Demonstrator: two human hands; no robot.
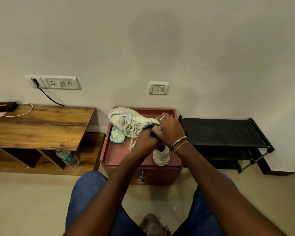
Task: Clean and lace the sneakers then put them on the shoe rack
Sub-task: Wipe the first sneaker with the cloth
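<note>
The right hand (170, 130) wears a thin ring (163, 118) at its 11 o'clock edge. Two slim bangles (179, 143), silver and gold, circle the wrist at 5 o'clock. Blue jeans (87, 193) cover both legs.

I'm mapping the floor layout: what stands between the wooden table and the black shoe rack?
In the head view, a low red cabinet stands there, carrying a teal tray and one sneaker; the held sneaker hovers above.

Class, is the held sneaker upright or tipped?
Tipped: the left hand and right hand hold the sneaker on its side, laces toward the camera.
</note>
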